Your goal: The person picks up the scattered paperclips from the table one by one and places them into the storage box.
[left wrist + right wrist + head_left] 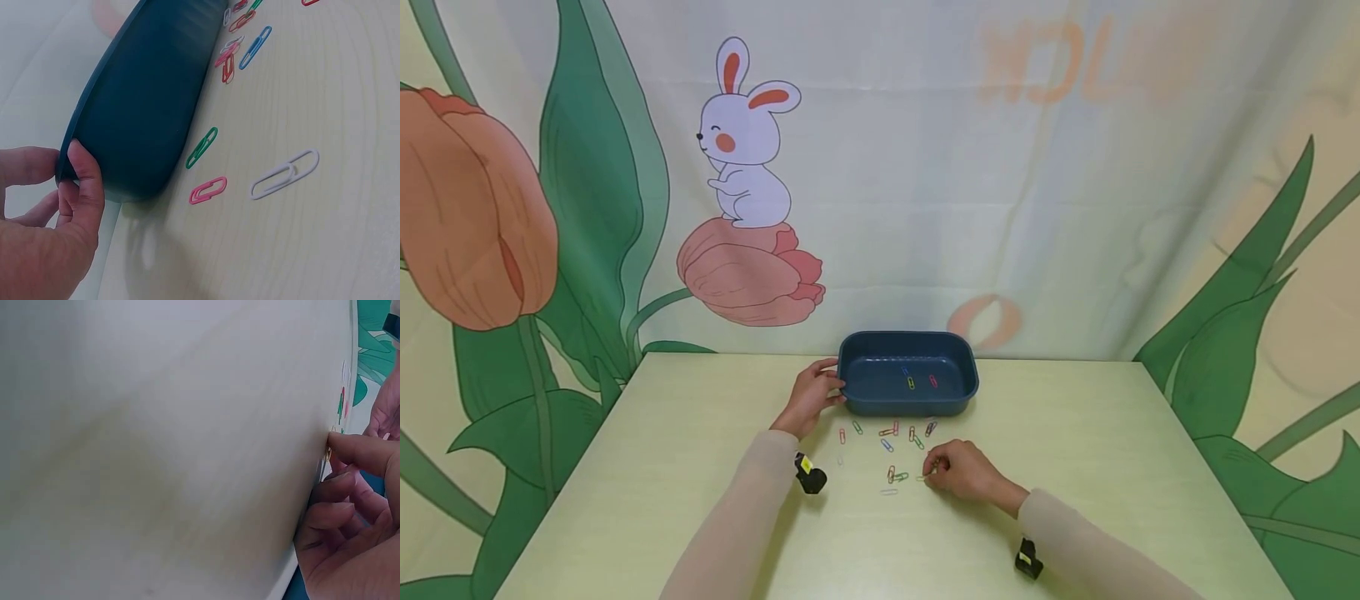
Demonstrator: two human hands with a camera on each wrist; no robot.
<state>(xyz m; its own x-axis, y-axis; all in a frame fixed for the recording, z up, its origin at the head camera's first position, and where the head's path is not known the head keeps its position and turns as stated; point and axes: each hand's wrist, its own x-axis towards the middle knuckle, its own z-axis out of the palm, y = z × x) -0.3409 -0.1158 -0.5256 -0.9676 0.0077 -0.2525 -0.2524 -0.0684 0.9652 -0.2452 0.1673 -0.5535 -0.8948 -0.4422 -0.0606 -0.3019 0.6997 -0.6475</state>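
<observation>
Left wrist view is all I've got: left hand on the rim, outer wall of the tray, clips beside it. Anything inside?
Observer: Yes. The head view looks into the tray: a yellow clip, a reddish clip and a faint blue clip lie in it.
Operator: Right hand's out of my frame. Holding anything?
Observer: Looks like it. In the right wrist view, the right hand appears to pinch a yellowish clip, mostly hidden.
</observation>
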